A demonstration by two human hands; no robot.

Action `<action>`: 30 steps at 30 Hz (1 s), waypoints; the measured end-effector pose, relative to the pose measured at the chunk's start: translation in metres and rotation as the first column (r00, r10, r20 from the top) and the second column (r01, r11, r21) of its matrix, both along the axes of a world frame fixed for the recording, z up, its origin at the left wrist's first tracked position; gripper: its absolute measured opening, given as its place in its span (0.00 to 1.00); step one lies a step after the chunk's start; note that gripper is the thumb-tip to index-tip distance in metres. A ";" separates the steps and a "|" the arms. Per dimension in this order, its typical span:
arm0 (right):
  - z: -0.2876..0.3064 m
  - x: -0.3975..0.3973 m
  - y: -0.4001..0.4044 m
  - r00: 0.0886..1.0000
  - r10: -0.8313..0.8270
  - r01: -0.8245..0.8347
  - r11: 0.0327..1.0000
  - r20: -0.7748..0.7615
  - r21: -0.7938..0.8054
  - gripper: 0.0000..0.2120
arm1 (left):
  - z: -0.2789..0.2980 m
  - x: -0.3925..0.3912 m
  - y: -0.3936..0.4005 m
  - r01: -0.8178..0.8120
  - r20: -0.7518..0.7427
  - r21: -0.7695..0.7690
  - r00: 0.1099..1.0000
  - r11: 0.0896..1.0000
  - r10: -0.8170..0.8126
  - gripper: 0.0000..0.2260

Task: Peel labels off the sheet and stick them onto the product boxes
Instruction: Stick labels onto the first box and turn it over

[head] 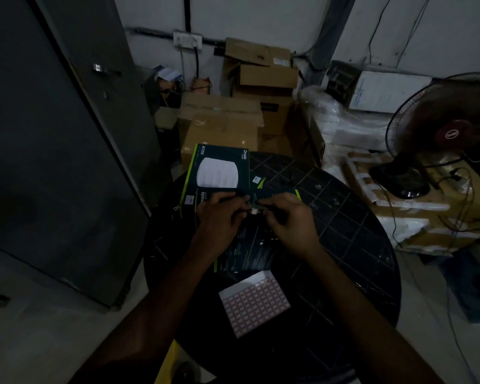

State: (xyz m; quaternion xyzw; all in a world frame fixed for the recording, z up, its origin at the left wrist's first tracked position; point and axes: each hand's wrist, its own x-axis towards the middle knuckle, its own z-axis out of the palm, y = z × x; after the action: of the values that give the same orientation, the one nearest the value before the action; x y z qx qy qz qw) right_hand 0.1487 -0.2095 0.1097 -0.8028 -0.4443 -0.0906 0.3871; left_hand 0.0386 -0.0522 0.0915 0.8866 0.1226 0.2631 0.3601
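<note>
A dim storeroom, seen from above. In the middle of the frame the left hand (pixel 219 217) and the right hand (pixel 291 220) meet over a dark product box (pixel 250 245) that lies flat on a round black table (pixel 358 245) with a grid pattern. Between the two hands sits a small pale label (pixel 255 210); the fingertips of both hands are curled in and pinched on its edges, left from the left side, right from the right. Whether the label already touches the box surface cannot be told in this light.

Just above the hands in the frame lies a second product box (pixel 219 167), dark with green edges and a white round device printed on its face, reaching past the table's far rim. A small white sticker (pixel 189 200) shows on its near side, left of the left hand.

Below the hands, towards the lower centre of the frame, the label sheet (pixel 254 303) lies flat on the table, tilted, its rows of small pinkish labels facing up, just beside the near edge of the held box.

At the right edge stands a pedestal fan (pixel 444 134) on cartons. Brown cardboard cartons (pixel 233 115) are stacked in the upper centre against the wall. A grey metal cabinet (pixel 53 134) fills the left of the frame.
</note>
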 end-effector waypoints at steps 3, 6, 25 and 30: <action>0.006 0.002 0.011 0.997 -0.027 0.029 0.999 -0.075 0.029 0.05 | -0.002 0.001 0.002 -0.014 -0.014 0.016 1.000 1.000 0.014 0.17; 0.000 0.003 0.018 1.000 -0.013 0.013 0.997 0.008 -0.071 0.02 | -0.007 0.004 0.005 -0.026 -0.040 0.000 0.999 1.000 0.026 0.17; -0.024 -0.001 0.007 0.963 -0.231 0.234 0.972 0.141 -0.004 0.07 | -0.008 -0.002 0.000 -0.071 -0.010 0.268 0.997 0.961 0.077 0.13; -0.024 -0.005 -0.002 0.967 -0.249 0.245 0.967 0.057 0.063 0.08 | -0.007 -0.012 0.015 -0.171 -0.031 0.329 0.981 0.929 0.191 0.09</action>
State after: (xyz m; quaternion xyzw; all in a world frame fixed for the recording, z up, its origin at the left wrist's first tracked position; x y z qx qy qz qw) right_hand 0.1441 -0.2110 0.0857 -0.8375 -0.3503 -0.1764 0.3804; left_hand 0.0262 -0.0374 0.0840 0.9265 0.1700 0.2840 0.1792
